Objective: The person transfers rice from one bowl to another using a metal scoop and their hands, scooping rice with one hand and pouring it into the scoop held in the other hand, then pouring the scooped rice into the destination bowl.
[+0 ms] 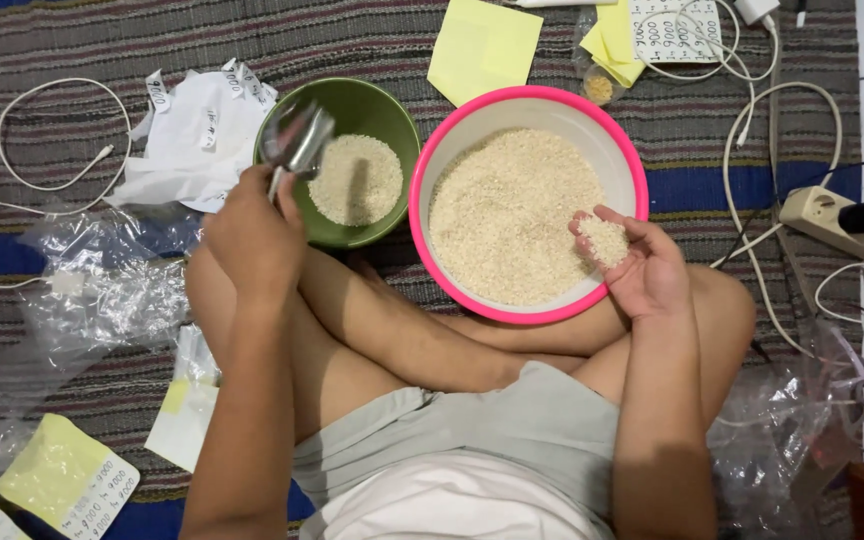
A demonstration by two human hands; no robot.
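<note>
One spoon (pixel 295 142) (metal) points up-right.

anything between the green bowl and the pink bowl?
Nothing; head view shows the green bowl and pink bowl rim to rim, almost touching, with only striped mat showing.

A single camera, worn on the person's head, looks almost straight down over the crossed legs at the striped mat (pixel 72 30), near enough that the forearms run out of the bottom edge and the lap fills the lower middle. The far side of the scene lies at the top, where yellow paper sheets (pixel 482 45) and white cables (pixel 752 110) are cut off by the edge, and the pink-rimmed bowl (pixel 527 98) sits close to the centre with the green bowl (pixel 392 110) just left of it. With only this one view, no part of the scene is shared with another camera.
</note>
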